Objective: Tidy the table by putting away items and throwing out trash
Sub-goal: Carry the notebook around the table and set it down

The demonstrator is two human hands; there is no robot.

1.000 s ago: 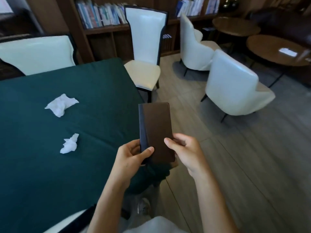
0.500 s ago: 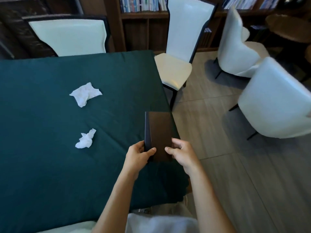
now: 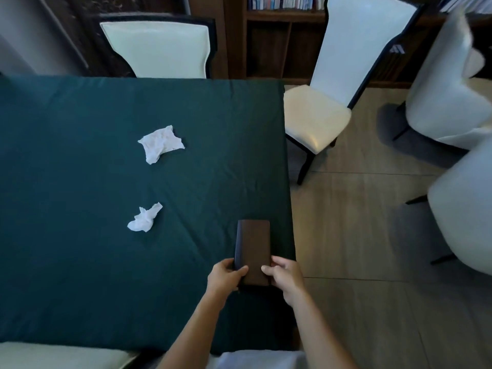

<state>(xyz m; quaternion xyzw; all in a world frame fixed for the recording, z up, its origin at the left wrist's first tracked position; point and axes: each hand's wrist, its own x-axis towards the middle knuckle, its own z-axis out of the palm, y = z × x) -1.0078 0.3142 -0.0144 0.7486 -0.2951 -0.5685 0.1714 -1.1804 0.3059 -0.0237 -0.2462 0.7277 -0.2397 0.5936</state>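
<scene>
- Your left hand (image 3: 225, 275) and right hand (image 3: 285, 276) both gripped the near end of a dark brown box (image 3: 253, 249), thumbs laid across its top face and fingers wrapped down its long sides.
- You held the box lengthwise, pointing away from you, over the right-hand near part of the table (image 3: 80, 275), close to the table's right edge; whether its underside touched the cloth could not be told.
- The table was covered in a dark green cloth.
- A small crumpled white tissue (image 3: 145, 218) lay on the cloth to the left of the box, well apart from it.
- A larger crumpled tissue (image 3: 160, 143) lay farther from you, beyond the small one, the two apart from each other.
- A white chair (image 3: 157, 47) stood at the far side of the table, and a tall-backed white chair (image 3: 346, 75) stood just off its far right corner.
- White armchairs (image 3: 447, 89) stood on the wood-look floor to your right.
- A bookshelf (image 3: 279, 35) ran behind the chairs.
</scene>
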